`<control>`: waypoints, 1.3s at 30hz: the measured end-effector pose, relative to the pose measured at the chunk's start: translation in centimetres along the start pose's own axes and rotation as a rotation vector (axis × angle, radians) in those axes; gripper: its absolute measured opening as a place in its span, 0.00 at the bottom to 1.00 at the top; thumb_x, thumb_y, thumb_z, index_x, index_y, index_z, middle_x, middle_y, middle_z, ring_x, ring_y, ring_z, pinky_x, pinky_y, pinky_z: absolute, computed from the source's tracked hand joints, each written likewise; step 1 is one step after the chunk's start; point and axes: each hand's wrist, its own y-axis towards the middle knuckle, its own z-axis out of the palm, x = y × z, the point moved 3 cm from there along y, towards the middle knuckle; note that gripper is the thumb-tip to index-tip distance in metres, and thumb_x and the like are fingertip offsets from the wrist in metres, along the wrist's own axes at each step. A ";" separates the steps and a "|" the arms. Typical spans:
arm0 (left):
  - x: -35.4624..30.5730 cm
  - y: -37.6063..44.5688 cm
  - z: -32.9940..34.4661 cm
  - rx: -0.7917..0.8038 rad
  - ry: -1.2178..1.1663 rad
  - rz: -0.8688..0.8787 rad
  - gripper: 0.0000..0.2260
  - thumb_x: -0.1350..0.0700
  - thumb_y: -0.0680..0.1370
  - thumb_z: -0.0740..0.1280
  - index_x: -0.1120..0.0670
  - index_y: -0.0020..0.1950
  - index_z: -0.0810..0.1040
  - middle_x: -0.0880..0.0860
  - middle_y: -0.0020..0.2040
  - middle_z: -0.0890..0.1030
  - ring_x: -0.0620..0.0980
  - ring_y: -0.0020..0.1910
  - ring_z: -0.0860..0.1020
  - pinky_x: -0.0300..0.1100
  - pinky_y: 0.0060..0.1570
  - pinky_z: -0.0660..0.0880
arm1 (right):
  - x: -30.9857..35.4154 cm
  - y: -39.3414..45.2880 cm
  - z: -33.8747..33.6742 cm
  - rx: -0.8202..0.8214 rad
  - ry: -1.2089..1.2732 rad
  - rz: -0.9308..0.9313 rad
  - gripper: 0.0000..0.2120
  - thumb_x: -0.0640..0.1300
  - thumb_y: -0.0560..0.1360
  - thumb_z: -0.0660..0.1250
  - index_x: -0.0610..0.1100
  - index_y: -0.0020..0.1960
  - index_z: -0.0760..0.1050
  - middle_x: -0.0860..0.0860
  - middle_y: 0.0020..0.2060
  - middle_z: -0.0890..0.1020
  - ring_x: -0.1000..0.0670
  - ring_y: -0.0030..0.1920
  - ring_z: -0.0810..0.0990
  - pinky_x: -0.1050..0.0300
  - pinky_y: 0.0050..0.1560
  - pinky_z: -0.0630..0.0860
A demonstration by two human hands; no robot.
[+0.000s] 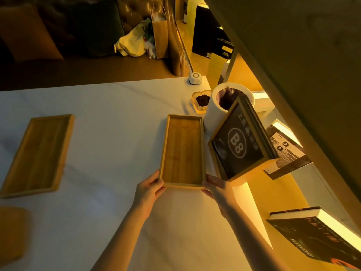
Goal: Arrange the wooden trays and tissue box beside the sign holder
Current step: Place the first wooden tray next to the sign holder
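Two bare hands hold a shallow rectangular wooden tray [183, 151] by its near short end on the white marble-look worktop [109, 106]. The left hand [149, 189] closes its grip on the tray's near left corner, thumb along the rim. The right hand [216, 187] grasps the near right corner in the same way. The tray lies lengthwise, pointing away from the person, its far end close to a square amber glass ashtray [201, 101] with dark contents.

Just to the right of this tray stands the wood-framed black sign holder marked "B8" [241, 143], tilted and leaning to the right. Its lower left edge is just beside the tray's right rim; whether they touch cannot be told. Behind the sign holder sits a white cylindrical bin with a dark liner [218, 106].

A second, matching wooden tray [39, 155] lies well apart at the left side of the worktop, angled slightly. At the near left edge a blurred yellowish-brown object [11, 231] shows, too unclear to identify. A small white round-topped device [195, 77] rests at the far corner of the worktop. Dark-covered books [320, 235] lie on a lit shelf on the right.
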 end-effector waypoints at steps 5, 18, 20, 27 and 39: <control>1.0 0.4 0.2 -0.123 0.195 0.078 0.18 0.66 0.74 0.62 0.60 0.64 0.69 0.60 0.64 0.74 0.51 0.57 0.74 0.47 0.60 0.71 | -0.8 -0.3 0.3 -0.148 -0.331 -0.171 0.13 0.40 0.74 0.65 0.39 0.58 0.76 0.44 0.57 0.80 0.43 0.55 0.77 0.50 0.57 0.75; 1.7 1.2 1.5 -0.269 0.698 0.310 0.17 0.64 0.74 0.64 0.61 0.63 0.71 0.62 0.57 0.76 0.48 0.49 0.73 0.39 0.50 0.68 | -0.8 -0.6 1.6 -0.379 -0.425 -0.329 0.14 0.38 0.76 0.60 0.40 0.61 0.75 0.42 0.55 0.81 0.41 0.55 0.78 0.53 0.54 0.73; 1.7 1.3 1.4 -0.247 0.739 0.319 0.17 0.63 0.74 0.64 0.61 0.63 0.70 0.62 0.58 0.75 0.48 0.49 0.73 0.38 0.50 0.68 | -0.8 -0.7 1.7 -0.374 -0.441 -0.335 0.14 0.38 0.77 0.60 0.40 0.62 0.73 0.43 0.55 0.81 0.41 0.54 0.79 0.50 0.55 0.74; 2.1 -0.6 1.5 -0.175 1.033 0.510 0.20 0.60 0.76 0.62 0.59 0.67 0.66 0.62 0.64 0.72 0.57 0.61 0.73 0.41 0.57 0.70 | -1.2 -2.7 2.1 -0.340 -0.796 -0.671 0.16 0.34 0.71 0.67 0.39 0.59 0.76 0.41 0.56 0.81 0.39 0.56 0.79 0.45 0.54 0.77; 6.1 -1.7 2.5 -0.049 1.425 0.475 0.29 0.48 0.77 0.56 0.52 0.73 0.46 0.57 0.76 0.48 0.55 0.73 0.59 0.44 0.64 0.70 | -4.7 -2.8 0.9 -0.013 -1.294 -0.623 0.26 0.52 0.79 0.47 0.48 0.73 0.41 0.53 0.71 0.39 0.47 0.71 0.34 0.47 0.69 0.31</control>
